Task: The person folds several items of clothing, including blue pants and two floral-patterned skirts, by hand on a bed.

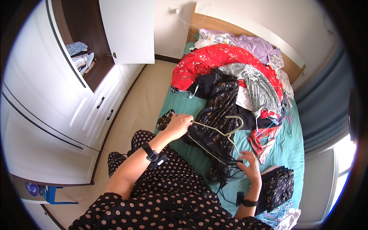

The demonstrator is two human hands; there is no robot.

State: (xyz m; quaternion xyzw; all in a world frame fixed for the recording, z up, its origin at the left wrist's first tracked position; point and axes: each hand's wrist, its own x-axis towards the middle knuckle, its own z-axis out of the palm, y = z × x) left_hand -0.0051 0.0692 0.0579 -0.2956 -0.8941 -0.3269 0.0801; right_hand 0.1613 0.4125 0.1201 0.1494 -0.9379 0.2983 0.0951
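A pale green clothes hanger (pixel 209 126) lies over a black floral dress (pixel 221 101) of thin fabric, spread on the bed. My left hand (pixel 179 125) is closed on the left end of the hanger, with dark cloth beside its fingers. At the opposite end, my right hand (pixel 251 165) has its fingers curled on the dress's sheer black fabric, close to the hanger's tip. The hanger's hook points away to the right. Part of the hanger's lower bar shows through the sheer cloth.
Red floral bedding (pixel 214 55), a grey patterned garment (pixel 260 86) and other clothes pile on the green bed sheet (pixel 184 101). Folded dark clothes (pixel 280 186) and a bundle of blue wire hangers (pixel 278 214) sit at right. An open wardrobe (pixel 86 23) stands left.
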